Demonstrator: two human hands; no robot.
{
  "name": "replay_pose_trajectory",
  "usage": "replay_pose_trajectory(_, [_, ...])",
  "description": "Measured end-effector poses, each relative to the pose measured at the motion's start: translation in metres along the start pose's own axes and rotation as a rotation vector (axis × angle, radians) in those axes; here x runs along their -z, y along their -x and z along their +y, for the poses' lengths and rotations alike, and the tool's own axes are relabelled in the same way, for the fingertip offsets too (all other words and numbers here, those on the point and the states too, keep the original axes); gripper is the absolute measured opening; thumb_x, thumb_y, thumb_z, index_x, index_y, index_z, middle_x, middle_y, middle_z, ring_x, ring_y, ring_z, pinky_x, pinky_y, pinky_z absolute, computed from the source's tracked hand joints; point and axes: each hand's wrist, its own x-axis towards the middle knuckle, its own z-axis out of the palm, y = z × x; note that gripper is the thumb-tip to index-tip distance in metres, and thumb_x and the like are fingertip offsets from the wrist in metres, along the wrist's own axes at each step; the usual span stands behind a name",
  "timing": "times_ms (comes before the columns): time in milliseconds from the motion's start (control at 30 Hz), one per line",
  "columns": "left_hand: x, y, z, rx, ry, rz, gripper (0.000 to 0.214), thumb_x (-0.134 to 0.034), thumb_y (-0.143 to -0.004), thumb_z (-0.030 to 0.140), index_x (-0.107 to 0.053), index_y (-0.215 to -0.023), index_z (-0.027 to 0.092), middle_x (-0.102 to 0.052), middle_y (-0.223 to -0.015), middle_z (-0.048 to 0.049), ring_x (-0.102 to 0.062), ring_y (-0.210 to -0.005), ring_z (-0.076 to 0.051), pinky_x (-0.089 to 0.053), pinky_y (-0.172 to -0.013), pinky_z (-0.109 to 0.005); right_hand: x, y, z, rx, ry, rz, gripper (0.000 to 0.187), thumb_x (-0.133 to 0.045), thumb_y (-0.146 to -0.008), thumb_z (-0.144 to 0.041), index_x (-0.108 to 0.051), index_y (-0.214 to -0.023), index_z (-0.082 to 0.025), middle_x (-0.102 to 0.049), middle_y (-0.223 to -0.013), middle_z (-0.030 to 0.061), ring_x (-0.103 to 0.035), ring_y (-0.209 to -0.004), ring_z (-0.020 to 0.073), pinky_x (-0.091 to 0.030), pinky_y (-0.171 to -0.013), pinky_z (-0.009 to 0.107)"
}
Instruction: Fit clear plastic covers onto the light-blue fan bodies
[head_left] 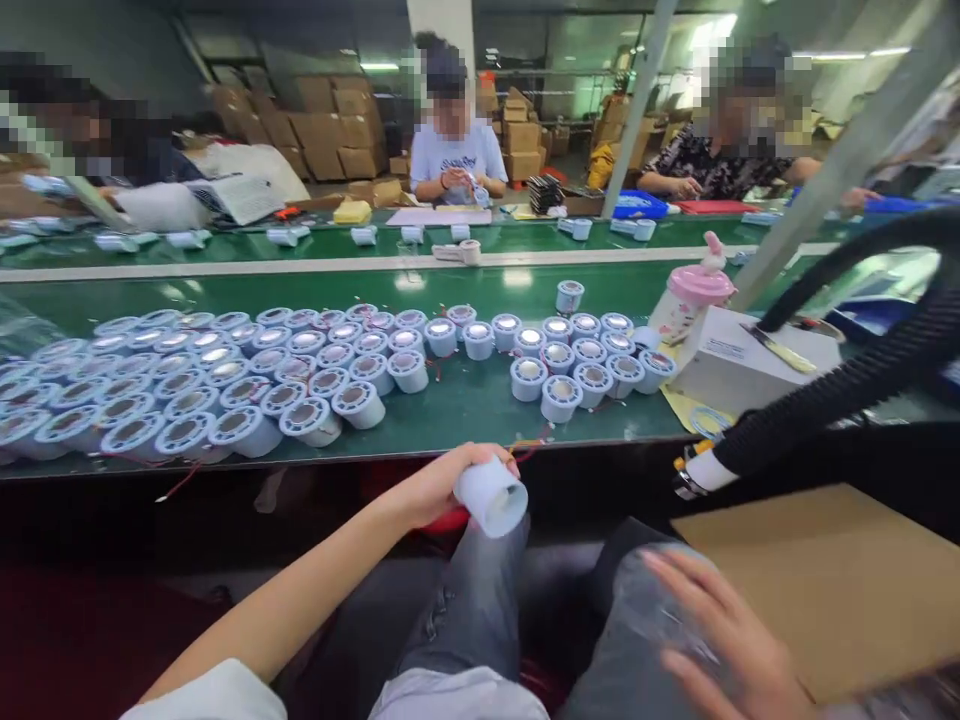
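Note:
My left hand [439,485] is closed around a light-blue plastic cylinder [491,498], tilted so that its hollow end faces me. Thin red and yellow wires [529,444] stick out behind it, above my lap. Lower right, my right hand [724,630] is slightly blurred, its fingers stretched out and apart over my knee. Something clear, like thin plastic [679,620], shows by those fingers; whether they touch it I cannot tell. Many similar light-blue cylinders [307,418] stand in rows on the green bench [457,410], several with thin wires trailing.
A black flexible hose [817,400] arches in from the right. Beneath it lies a cardboard sheet [832,590]. A grey-white box [750,350] and a pink-lidded cup [686,300] stand at the bench's right. Across the belt, co-workers [457,155] sit with parts before them.

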Motion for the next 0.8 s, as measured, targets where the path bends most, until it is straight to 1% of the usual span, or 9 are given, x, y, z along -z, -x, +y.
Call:
replay_pose_trajectory(100, [-0.045, -0.010, 0.008, 0.023, 0.107, -0.349, 0.040, -0.032, -0.088, 0.042, -0.060, -0.093, 0.014, -0.059, -0.073, -0.0046, -0.051, -0.051, -0.012, -0.039, -0.042, -0.022, 0.000, -0.021, -0.045, 0.151, 0.145, 0.100, 0.063, -0.057, -0.086, -0.032, -0.037, -0.144, -0.048, -0.057, -0.125, 0.0085, -0.061, -0.107, 0.0350, -0.057, -0.083, 0.049])
replay_pose_trajectory(167, [-0.063, -0.013, 0.016, -0.046, 0.090, -0.503, 0.035, -0.046, -0.087, 0.046, -0.063, -0.093, 0.016, -0.060, -0.075, -0.0026, -0.053, -0.058, -0.012, -0.043, -0.050, -0.022, 0.000, -0.037, -0.056, 0.065, 0.240, 0.143, 0.053, -0.054, -0.086, -0.023, -0.052, -0.137, -0.037, -0.053, -0.130, 0.0133, -0.056, -0.110, 0.0378, -0.054, -0.084, 0.054])
replay_pose_trajectory(200, [-0.069, -0.014, 0.020, -0.122, 0.050, -0.521, 0.031, -0.053, -0.085, 0.045, -0.065, -0.094, 0.017, -0.062, -0.079, -0.0024, -0.056, -0.066, -0.014, -0.047, -0.059, -0.024, 0.001, -0.042, -0.055, 0.004, 0.221, 0.123, 0.047, -0.053, -0.086, -0.019, -0.059, -0.130, -0.033, -0.050, -0.133, 0.0142, -0.053, -0.111, 0.0389, -0.051, -0.085, 0.057])
replay_pose_trajectory(300, [-0.078, -0.014, 0.029, -0.334, -0.085, -0.382, 0.020, -0.061, -0.085, 0.036, -0.067, -0.094, 0.019, -0.063, -0.095, -0.0038, -0.059, -0.087, -0.018, -0.046, -0.081, -0.029, 0.008, -0.039, -0.047, -0.165, -0.044, -0.002, 0.025, -0.057, -0.082, -0.016, -0.072, -0.099, -0.026, -0.047, -0.138, 0.0115, -0.048, -0.117, 0.0381, -0.045, -0.093, 0.058])
replay_pose_trajectory(367, [-0.082, -0.014, 0.029, -0.346, -0.102, -0.282, 0.022, -0.064, -0.085, 0.037, -0.066, -0.098, 0.019, -0.061, -0.098, -0.0044, -0.058, -0.089, -0.018, -0.045, -0.082, -0.031, 0.013, -0.032, -0.044, -0.233, -0.209, -0.048, 0.007, -0.062, -0.083, -0.022, -0.069, -0.082, -0.024, -0.050, -0.132, 0.0088, -0.050, -0.118, 0.0341, -0.045, -0.096, 0.052])
replay_pose_trajectory(533, [-0.094, -0.017, 0.012, -0.369, -0.060, -0.226, 0.063, -0.082, -0.064, 0.048, -0.060, -0.119, 0.027, -0.054, -0.105, -0.0045, -0.056, -0.093, -0.020, -0.048, -0.082, -0.031, 0.018, -0.026, -0.048, -0.344, -0.376, -0.003, 0.026, -0.052, -0.092, -0.034, -0.065, -0.073, -0.023, -0.056, -0.115, 0.0064, -0.056, -0.112, 0.0259, -0.048, -0.091, 0.038])
replay_pose_trajectory(600, [-0.097, -0.020, 0.005, -0.427, -0.057, -0.223, 0.065, -0.084, -0.061, 0.046, -0.062, -0.119, 0.028, -0.051, -0.108, -0.0066, -0.055, -0.101, -0.022, -0.047, -0.090, -0.034, 0.019, -0.027, -0.046, -0.391, -0.433, 0.029, 0.027, -0.053, -0.090, -0.032, -0.062, -0.067, -0.021, -0.056, -0.111, 0.0072, -0.058, -0.107, 0.0257, -0.049, -0.084, 0.035])
replay_pose_trajectory(700, [-0.101, -0.023, -0.001, -0.475, -0.051, -0.263, 0.066, -0.086, -0.060, 0.041, -0.063, -0.121, 0.029, -0.048, -0.127, -0.0106, -0.050, -0.119, -0.027, -0.040, -0.104, -0.040, 0.019, -0.028, -0.040, -0.451, -0.552, 0.068, 0.027, -0.056, -0.088, -0.032, -0.060, -0.064, -0.020, -0.057, -0.108, 0.0076, -0.060, -0.103, 0.0247, -0.051, -0.077, 0.031])
replay_pose_trajectory(800, [-0.104, -0.021, -0.001, -0.474, -0.016, -0.323, 0.071, -0.083, -0.065, 0.039, -0.055, -0.130, 0.032, -0.047, -0.138, -0.0093, -0.047, -0.127, -0.027, -0.042, -0.105, -0.038, 0.021, -0.026, -0.034, -0.489, -0.659, 0.091, 0.029, -0.055, -0.088, -0.034, -0.060, -0.063, -0.020, -0.059, -0.108, 0.0074, -0.063, -0.101, 0.0228, -0.053, -0.076, 0.030])
